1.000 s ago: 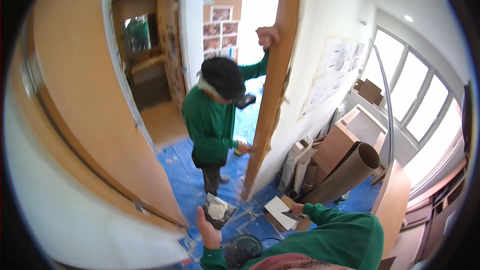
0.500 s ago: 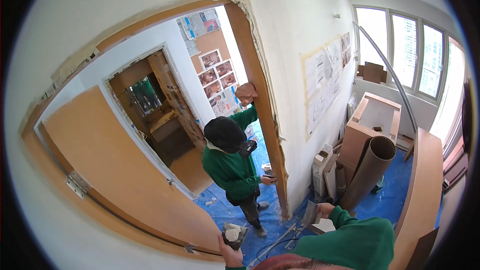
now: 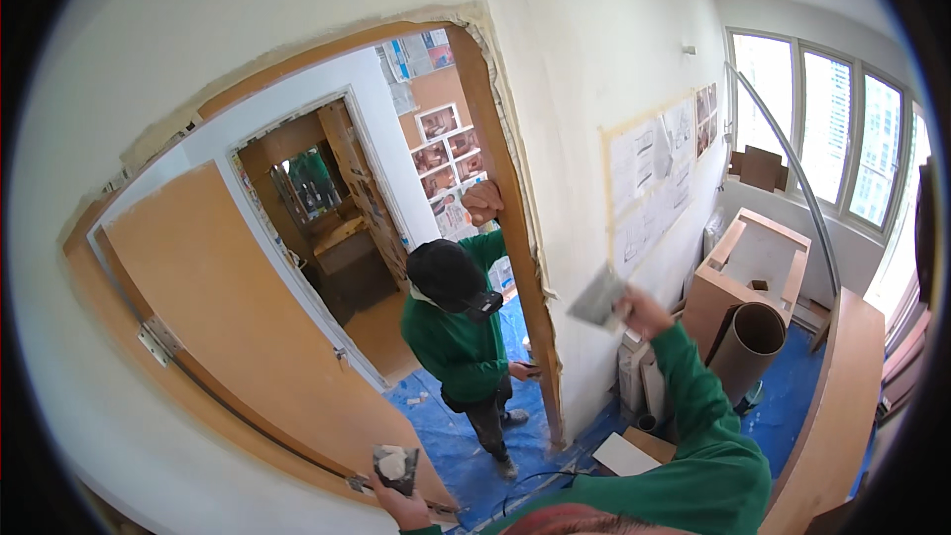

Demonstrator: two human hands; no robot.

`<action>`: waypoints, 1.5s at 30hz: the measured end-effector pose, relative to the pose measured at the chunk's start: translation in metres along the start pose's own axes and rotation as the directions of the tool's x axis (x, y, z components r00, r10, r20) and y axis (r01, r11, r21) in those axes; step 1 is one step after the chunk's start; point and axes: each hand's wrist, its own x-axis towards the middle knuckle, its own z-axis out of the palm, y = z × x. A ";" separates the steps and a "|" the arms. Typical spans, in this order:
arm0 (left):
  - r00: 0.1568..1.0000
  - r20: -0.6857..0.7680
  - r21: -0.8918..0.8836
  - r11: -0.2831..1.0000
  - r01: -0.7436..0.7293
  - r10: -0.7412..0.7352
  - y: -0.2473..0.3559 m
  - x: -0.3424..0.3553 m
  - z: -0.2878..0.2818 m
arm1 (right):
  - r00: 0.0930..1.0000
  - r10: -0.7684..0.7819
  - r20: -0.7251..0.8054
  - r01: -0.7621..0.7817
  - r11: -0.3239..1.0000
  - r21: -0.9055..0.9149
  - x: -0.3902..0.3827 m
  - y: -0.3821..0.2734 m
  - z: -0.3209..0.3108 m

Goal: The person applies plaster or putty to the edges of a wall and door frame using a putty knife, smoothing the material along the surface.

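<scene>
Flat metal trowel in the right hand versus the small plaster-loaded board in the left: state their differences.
The flat metal trowel is raised at the white wall by the right hand; the small plaster-loaded board sits low in the left hand. The trowel looks bare; the board carries whitish plaster. Both are grey tools.

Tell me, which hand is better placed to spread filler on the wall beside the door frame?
The right hand, probably. It is raised near the white wall and holds the flat trowel. The left hand is low, carrying a small board of filler.

We cannot see our left hand [image 3: 398, 507] whole: the frame's lower edge cuts it. The trowel [image 3: 597, 297] is blurred.
</scene>
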 end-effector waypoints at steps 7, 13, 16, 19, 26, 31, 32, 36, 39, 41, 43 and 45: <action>0.986 -0.109 -0.002 0.992 -0.130 0.129 0.020 -0.029 0.010 | 0.413 -0.758 0.505 0.747 -0.036 -0.664 0.041 -0.246 0.224; 0.961 -0.166 -0.118 0.963 -0.241 0.220 0.020 -0.062 -0.015 | -0.211 -0.469 0.858 0.580 -0.766 -0.276 0.102 -0.350 0.403; 0.941 -0.214 -0.096 0.953 -0.286 0.261 0.015 -0.075 -0.027 | 0.481 -0.054 0.875 0.681 -0.605 -0.412 0.111 -0.398 0.467; 0.927 -0.212 -0.115 0.934 -0.339 0.310 0.014 -0.086 -0.030 | 0.117 -0.289 0.950 0.617 -0.728 -0.298 0.140 -0.339 0.483; 0.896 -0.258 -0.148 0.902 -0.406 0.361 0.007 -0.106 -0.050 | 0.055 -0.300 0.952 0.553 -0.785 -0.279 0.140 -0.300 0.448; 0.923 -0.227 0.036 0.949 -0.312 0.312 0.027 -0.134 0.001 | -0.042 -0.524 0.851 0.562 -0.716 -0.413 0.153 -0.369 0.457; 0.923 -0.202 0.046 0.945 -0.324 0.326 0.025 -0.130 -0.002 | -0.090 -0.522 0.848 0.555 -0.733 -0.393 0.157 -0.377 0.463; 0.915 -0.246 -0.133 0.924 -0.360 0.321 0.010 -0.103 -0.018 | -0.099 -0.515 0.851 0.520 -0.756 -0.397 0.181 -0.372 0.473; 0.906 -0.250 -0.138 0.914 -0.382 0.341 0.004 -0.097 -0.041 | 0.007 -0.457 0.889 0.468 -0.784 -0.407 0.169 -0.296 0.472; 0.913 -0.271 -0.151 0.923 -0.354 0.306 0.001 -0.099 -0.044 | 0.006 -0.398 0.917 0.522 -0.781 -0.342 0.146 -0.283 0.470; 0.922 -0.248 -0.157 0.927 -0.341 0.297 0.005 -0.102 -0.044 | 0.035 -0.359 0.933 0.546 -0.775 -0.319 0.128 -0.299 0.469; 0.934 -0.183 -0.136 0.932 -0.335 0.308 0.010 -0.103 -0.050 | -0.108 -0.461 0.881 0.609 -0.731 -0.309 0.111 -0.314 0.493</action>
